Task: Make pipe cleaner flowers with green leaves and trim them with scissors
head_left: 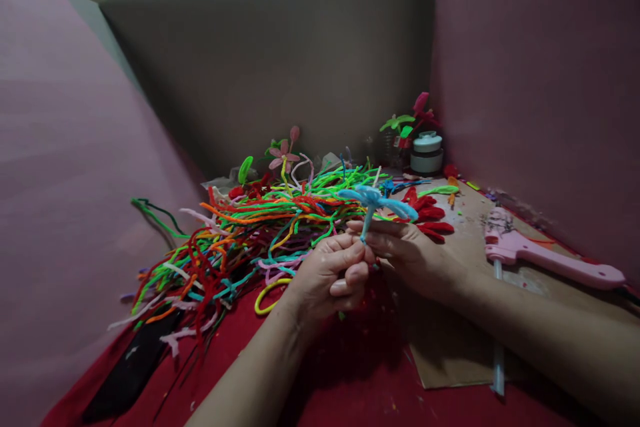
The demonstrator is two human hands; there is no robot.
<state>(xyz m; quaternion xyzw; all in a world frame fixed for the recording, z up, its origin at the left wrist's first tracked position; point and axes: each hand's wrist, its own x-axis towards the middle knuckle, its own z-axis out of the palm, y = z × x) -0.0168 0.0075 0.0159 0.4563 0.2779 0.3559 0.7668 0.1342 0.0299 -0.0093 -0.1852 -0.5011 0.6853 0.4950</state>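
Red cloth covers the tabletop (345,380), a big loose heap of multicoloured pipe cleaners (300,207) across its left and middle, cardboard sheet (450,367) to the right, pink glue gun (565,263) lying on that

Left hand (333,273): closed in a pinch, thumb and fingers on the bottom end of a light-blue pipe-cleaner flower (373,198). Right hand (405,253): fingers partly extended, lying behind the stem (369,221) and up against the left fingertips; can't tell if it grips too

Key relation: flower sits directly above the left pinch, in front of the right fingers, held up off the tabletop. Long axis = stem, close to upright, head leaning slightly right. Left is the nearer hand, right just beside

Looks: fuzzy looped petals (403,209) splayed almost flat, longest visible one pointing right; small twisted knot (363,239) low on the stem
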